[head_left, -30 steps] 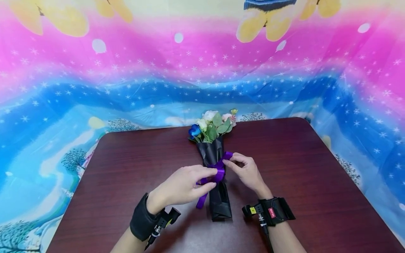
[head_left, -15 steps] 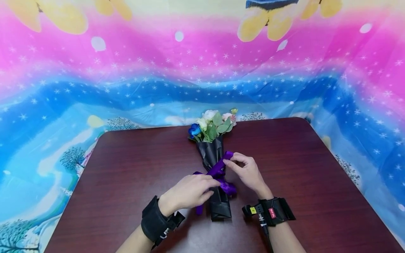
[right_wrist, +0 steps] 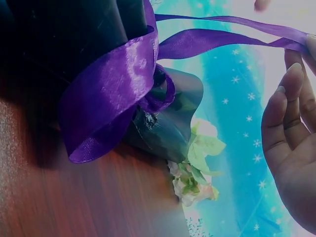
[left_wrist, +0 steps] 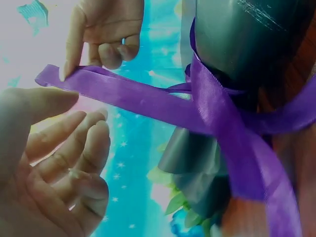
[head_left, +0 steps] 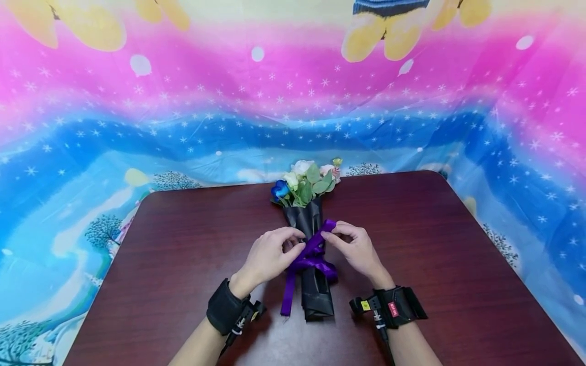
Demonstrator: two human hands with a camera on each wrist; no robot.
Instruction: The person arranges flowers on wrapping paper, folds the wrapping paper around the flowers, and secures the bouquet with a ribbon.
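A bouquet in black wrapping paper (head_left: pixel 316 295) lies on the table, its blue, white and pink flowers (head_left: pixel 302 180) toward the far edge. Around its middle goes a purple ribbon (head_left: pixel 313 246), with one loop hanging right and a tail lying left. My right hand (head_left: pixel 357 249) pinches the end of a raised ribbon loop between thumb and fingers. My left hand (head_left: pixel 270 256) hovers at the bouquet's left side, thumb and fingers apart and loosely bent. In the left wrist view, the left thumb (left_wrist: pixel 54 102) is close to the ribbon's edge; whether it touches is unclear.
The dark red-brown table (head_left: pixel 206 223) has rounded far corners. Behind and beside it hangs a printed cloth (head_left: pixel 238 127) with snowflakes and trees. Both wrists wear black straps (head_left: pixel 398 306) with small cameras and cables.
My left hand went from holding ribbon across the bouquet to the left side, its fingers now apart. A ribbon loop now hangs on the right. The right hand kept its pinch almost still.
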